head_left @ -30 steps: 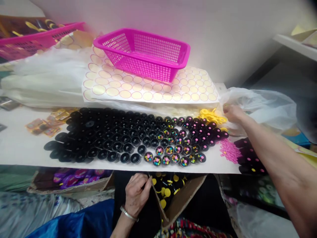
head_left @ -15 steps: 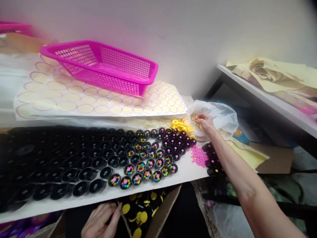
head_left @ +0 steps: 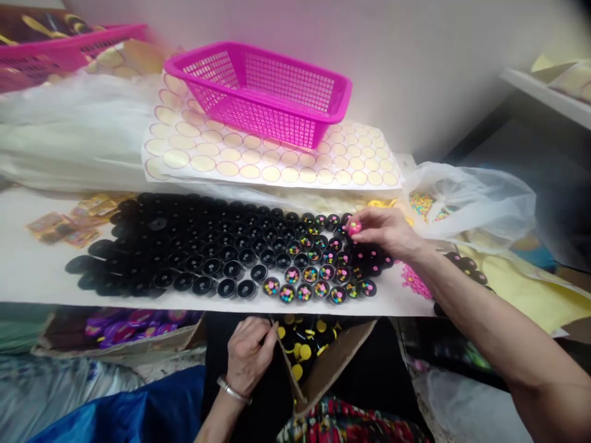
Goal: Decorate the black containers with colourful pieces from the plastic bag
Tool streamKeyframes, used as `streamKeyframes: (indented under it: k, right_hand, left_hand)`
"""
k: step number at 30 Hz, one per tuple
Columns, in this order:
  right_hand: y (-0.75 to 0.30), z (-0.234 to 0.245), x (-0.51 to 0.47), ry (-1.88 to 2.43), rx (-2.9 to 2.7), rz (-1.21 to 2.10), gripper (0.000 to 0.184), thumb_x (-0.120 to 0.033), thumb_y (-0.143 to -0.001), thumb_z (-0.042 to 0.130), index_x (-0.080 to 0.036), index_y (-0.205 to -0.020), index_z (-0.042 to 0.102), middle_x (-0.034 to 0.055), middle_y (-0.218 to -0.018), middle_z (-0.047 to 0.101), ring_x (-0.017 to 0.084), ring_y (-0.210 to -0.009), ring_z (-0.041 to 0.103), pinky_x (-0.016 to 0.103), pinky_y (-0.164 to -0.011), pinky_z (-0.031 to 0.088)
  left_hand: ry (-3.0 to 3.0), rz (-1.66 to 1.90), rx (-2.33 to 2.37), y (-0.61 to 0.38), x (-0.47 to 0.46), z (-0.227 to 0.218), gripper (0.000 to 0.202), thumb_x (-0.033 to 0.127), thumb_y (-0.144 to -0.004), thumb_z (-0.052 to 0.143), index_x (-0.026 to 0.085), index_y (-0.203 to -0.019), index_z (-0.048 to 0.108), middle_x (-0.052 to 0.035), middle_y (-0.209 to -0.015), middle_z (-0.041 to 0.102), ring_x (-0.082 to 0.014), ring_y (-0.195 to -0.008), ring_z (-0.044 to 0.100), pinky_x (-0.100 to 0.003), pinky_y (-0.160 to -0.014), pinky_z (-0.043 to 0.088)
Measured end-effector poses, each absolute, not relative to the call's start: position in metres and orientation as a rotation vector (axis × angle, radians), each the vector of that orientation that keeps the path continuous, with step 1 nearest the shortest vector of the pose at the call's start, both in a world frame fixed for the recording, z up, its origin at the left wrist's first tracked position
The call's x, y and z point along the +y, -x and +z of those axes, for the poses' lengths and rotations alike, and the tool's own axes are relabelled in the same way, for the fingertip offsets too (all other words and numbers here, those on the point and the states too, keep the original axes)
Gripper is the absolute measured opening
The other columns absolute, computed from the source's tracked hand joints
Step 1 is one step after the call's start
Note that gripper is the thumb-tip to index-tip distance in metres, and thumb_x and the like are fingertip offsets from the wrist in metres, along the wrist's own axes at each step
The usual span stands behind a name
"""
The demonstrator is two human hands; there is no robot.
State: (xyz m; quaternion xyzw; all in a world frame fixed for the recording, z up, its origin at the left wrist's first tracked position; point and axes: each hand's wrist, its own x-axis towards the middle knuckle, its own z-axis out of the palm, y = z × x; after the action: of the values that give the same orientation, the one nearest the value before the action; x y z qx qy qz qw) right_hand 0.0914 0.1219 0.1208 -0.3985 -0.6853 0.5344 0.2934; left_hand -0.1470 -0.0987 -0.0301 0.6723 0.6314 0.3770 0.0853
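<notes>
My right hand is over the right end of the rows, its fingertips pinched on a small pink piece with pale bits in it; its exact shape is too small to tell. Below stand black round cups filled with coloured beads, some with a pink bead on top. Farther left, the black cups show no beads. At the table's front edge, my left hand is closed on the edge of a cardboard box, which holds black pieces with yellow round caps.
A pink basket rests on sheets of round stickers at the back. Right of the cups lie loose pink beads and a clear bag with coloured beads. Purple packets fill a box below the table.
My right hand has moved left from the bead bag to above the cups, now with the pink piece in its fingertips. The view has swung left. My left hand stays at the box edge.
</notes>
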Motion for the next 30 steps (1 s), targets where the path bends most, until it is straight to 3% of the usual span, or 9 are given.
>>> streamKeyframes:
  k: [3, 8, 13, 18, 22, 27, 30]
  right_hand:
    - [-0.069, 0.117, 0.113, 1.001, -2.078, 1.409, 0.016, -0.026, -0.066, 0.069, -0.016, -0.077, 0.063, -0.0010, -0.073, 0.060, 0.012, -0.068, 0.053, 0.027, -0.066, 0.043]
    - [-0.040, 0.118, 0.104, 0.830, -2.651, 0.927, 0.010, -0.016, -0.077, 0.054, -0.017, -0.079, 0.064, 0.0014, -0.077, 0.060, 0.015, -0.079, 0.049, 0.029, -0.074, 0.038]
    - [-0.016, 0.123, 0.094, 0.752, -3.125, 0.294, 0.013, -0.011, -0.073, 0.050, -0.017, -0.070, 0.061, 0.0060, -0.078, 0.058, 0.019, -0.078, 0.044, 0.031, -0.065, 0.032]
    - [-0.004, 0.120, 0.090, 0.736, -3.198, 0.080, 0.009, -0.014, -0.071, 0.051, -0.017, -0.067, 0.059, 0.0080, -0.078, 0.057, 0.021, -0.078, 0.043, 0.032, -0.062, 0.029]
    - [-0.012, 0.126, 0.096, 0.791, -3.104, 0.329, 0.012, -0.012, -0.073, 0.050, -0.017, -0.068, 0.059, 0.0064, -0.078, 0.057, 0.019, -0.079, 0.046, 0.031, -0.066, 0.033]
    - [-0.060, 0.138, 0.112, 0.974, -2.461, 1.185, 0.011, -0.022, -0.073, 0.058, -0.017, -0.080, 0.065, 0.0014, -0.078, 0.061, 0.014, -0.074, 0.054, 0.029, -0.069, 0.041]
    - [-0.112, 0.130, 0.136, 1.245, -1.995, 1.210, 0.020, -0.027, -0.064, 0.068, -0.019, -0.083, 0.067, 0.0001, -0.076, 0.064, 0.015, -0.070, 0.056, 0.031, -0.069, 0.044]
  left_hand:
    - [-1.996, 1.130, 1.891, 0.147, -0.100, -0.031, 0.018, 0.017, -0.080, 0.058, 0.017, -0.062, 0.058, 0.0001, -0.060, 0.059, -0.0108, -0.060, 0.053, -0.025, -0.060, 0.040]
    - [-1.996, 1.110, 1.907, 0.146, -0.100, -0.030, 0.020, 0.017, -0.080, 0.057, 0.017, -0.060, 0.057, 0.0005, -0.058, 0.058, -0.0107, -0.059, 0.052, -0.025, -0.060, 0.040]
    - [-2.001, 1.109, 1.917, 0.146, -0.100, -0.030, 0.020, 0.019, -0.081, 0.057, 0.017, -0.061, 0.058, 0.0002, -0.058, 0.058, -0.0111, -0.059, 0.053, -0.025, -0.060, 0.040]
    - [-2.001, 1.104, 1.917, 0.146, -0.100, -0.030, 0.021, 0.018, -0.081, 0.057, 0.017, -0.060, 0.056, 0.0001, -0.058, 0.057, -0.0112, -0.058, 0.052, -0.025, -0.060, 0.040]
    - [-2.016, 1.104, 1.928, 0.146, -0.100, -0.029, 0.022, 0.018, -0.080, 0.057, 0.017, -0.059, 0.056, 0.0005, -0.056, 0.056, -0.0107, -0.057, 0.051, -0.025, -0.059, 0.039]
    - [-2.023, 1.103, 1.935, 0.146, -0.100, -0.029, 0.022, 0.020, -0.081, 0.056, 0.017, -0.059, 0.057, 0.0001, -0.057, 0.057, -0.0107, -0.058, 0.053, -0.025, -0.059, 0.040]
    - [-2.027, 1.093, 1.937, 0.146, -0.100, -0.030, 0.022, 0.020, -0.081, 0.056, 0.017, -0.059, 0.057, -0.0002, -0.057, 0.058, -0.0110, -0.058, 0.053, -0.025, -0.059, 0.040]
